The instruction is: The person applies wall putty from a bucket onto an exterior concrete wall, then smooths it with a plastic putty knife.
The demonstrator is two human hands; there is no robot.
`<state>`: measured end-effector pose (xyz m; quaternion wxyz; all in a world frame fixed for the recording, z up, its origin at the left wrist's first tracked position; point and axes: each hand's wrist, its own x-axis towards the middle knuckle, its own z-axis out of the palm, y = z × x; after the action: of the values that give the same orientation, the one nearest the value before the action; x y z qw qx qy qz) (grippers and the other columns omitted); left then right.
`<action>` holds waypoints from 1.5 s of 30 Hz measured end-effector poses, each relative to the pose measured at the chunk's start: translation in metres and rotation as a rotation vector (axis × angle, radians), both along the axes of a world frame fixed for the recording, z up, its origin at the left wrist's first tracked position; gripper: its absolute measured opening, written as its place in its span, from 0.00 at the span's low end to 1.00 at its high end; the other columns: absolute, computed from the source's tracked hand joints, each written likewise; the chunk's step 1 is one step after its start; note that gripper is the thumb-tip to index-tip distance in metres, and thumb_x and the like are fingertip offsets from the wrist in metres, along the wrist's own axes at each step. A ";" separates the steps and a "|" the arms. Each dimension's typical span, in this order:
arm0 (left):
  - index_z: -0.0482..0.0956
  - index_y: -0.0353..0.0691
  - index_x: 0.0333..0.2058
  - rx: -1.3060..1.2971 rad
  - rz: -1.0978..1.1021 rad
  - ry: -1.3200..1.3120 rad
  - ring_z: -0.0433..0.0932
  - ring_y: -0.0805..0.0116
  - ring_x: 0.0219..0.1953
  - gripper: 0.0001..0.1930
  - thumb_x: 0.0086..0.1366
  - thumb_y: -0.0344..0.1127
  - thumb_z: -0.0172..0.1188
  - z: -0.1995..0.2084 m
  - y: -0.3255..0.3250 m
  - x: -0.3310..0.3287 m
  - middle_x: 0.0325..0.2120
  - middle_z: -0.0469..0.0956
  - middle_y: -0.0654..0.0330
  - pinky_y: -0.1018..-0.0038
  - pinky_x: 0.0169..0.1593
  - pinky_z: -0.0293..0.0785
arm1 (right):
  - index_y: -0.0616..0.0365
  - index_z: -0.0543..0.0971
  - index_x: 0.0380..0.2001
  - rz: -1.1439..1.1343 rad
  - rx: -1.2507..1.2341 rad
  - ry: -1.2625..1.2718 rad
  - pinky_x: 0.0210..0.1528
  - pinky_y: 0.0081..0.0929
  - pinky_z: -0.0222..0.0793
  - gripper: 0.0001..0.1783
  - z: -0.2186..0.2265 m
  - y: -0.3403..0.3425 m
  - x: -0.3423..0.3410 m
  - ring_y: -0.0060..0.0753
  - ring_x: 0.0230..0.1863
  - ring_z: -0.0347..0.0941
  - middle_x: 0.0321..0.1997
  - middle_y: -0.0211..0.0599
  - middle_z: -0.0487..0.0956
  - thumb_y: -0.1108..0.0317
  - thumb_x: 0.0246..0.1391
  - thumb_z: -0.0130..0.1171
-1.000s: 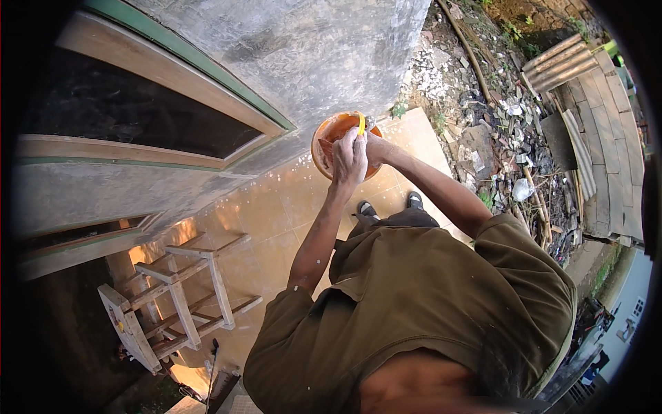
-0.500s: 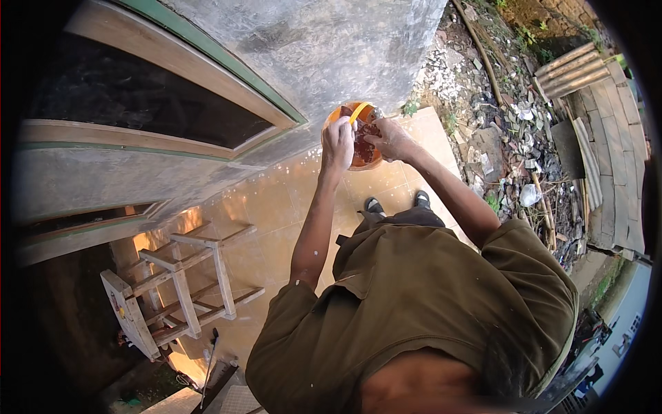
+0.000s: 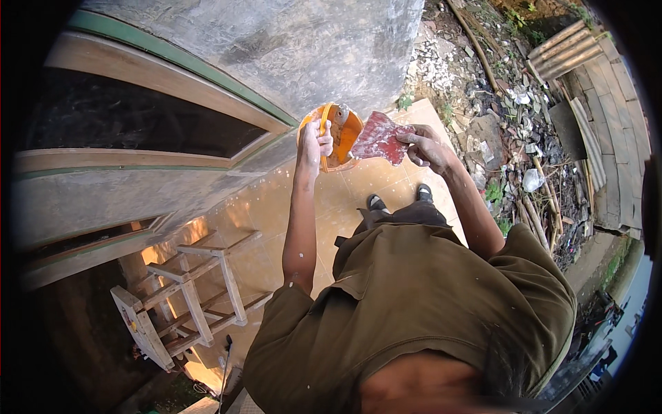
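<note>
An orange bucket (image 3: 349, 128) hangs tilted at the foot of the grey wall, with white smears on its inside. The fingers of my left hand (image 3: 315, 142) are closed around its yellow handle (image 3: 325, 119) at the bucket's left side. Just right of the rim, outside the bucket, my right hand (image 3: 429, 148) pinches a flat red scraper (image 3: 380, 140) between thumb and fingers. White paste or dust covers much of the scraper's face, and its left edge comes close to the rim. Whitish residue marks both hands.
A plastered wall (image 3: 289, 48) with a wood-framed window (image 3: 152, 107) rises at left. Wooden trestles (image 3: 200, 297) stand on the tan tiled floor (image 3: 276, 207) at lower left. Beyond the tile edge at right lies rubble (image 3: 489, 138), with sticks and corrugated sheets (image 3: 562, 52).
My right hand has drawn the red scraper out of the bucket and to the right. My left hand and the bucket have shifted left, and the bucket's inside shows more.
</note>
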<state>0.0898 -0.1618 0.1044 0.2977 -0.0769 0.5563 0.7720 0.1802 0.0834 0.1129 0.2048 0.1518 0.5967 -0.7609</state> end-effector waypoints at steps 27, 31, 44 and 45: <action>0.61 0.45 0.22 -0.176 0.081 -0.309 0.51 0.82 0.13 0.07 0.59 0.35 0.45 -0.206 0.099 0.001 0.11 0.51 0.72 0.84 0.17 0.47 | 0.64 0.72 0.38 -0.683 -0.196 -0.141 0.36 0.26 0.72 0.13 -0.250 0.098 -0.006 0.27 0.32 0.75 0.34 0.37 0.77 0.64 0.55 0.51; 0.60 0.45 0.22 -0.221 0.054 -0.278 0.52 0.82 0.14 0.08 0.59 0.35 0.45 -0.242 0.115 -0.008 0.11 0.50 0.72 0.83 0.19 0.49 | 0.66 0.72 0.37 -0.748 -0.240 -0.198 0.37 0.29 0.74 0.13 -0.310 0.124 -0.040 0.29 0.32 0.75 0.33 0.39 0.78 0.65 0.56 0.50; 0.59 0.45 0.20 -0.409 0.002 -0.281 0.54 0.78 0.14 0.09 0.59 0.35 0.43 -0.314 0.143 -0.026 0.11 0.52 0.71 0.80 0.22 0.51 | 0.70 0.72 0.37 -0.797 -0.395 -0.163 0.36 0.28 0.75 0.13 -0.402 0.153 -0.159 0.31 0.32 0.76 0.33 0.43 0.77 0.69 0.55 0.50; 0.59 0.45 0.20 -0.413 -0.007 -0.283 0.54 0.78 0.14 0.09 0.59 0.35 0.43 -0.319 0.142 -0.028 0.11 0.52 0.71 0.80 0.22 0.51 | 0.70 0.72 0.37 -0.806 -0.397 -0.166 0.36 0.28 0.75 0.13 -0.406 0.148 -0.170 0.31 0.32 0.76 0.33 0.43 0.77 0.69 0.55 0.50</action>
<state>0.0614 -0.0196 -0.2146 0.3535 -0.2415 0.6553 0.6223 0.0102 0.2317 -0.2932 -0.0353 0.3903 0.3140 -0.8648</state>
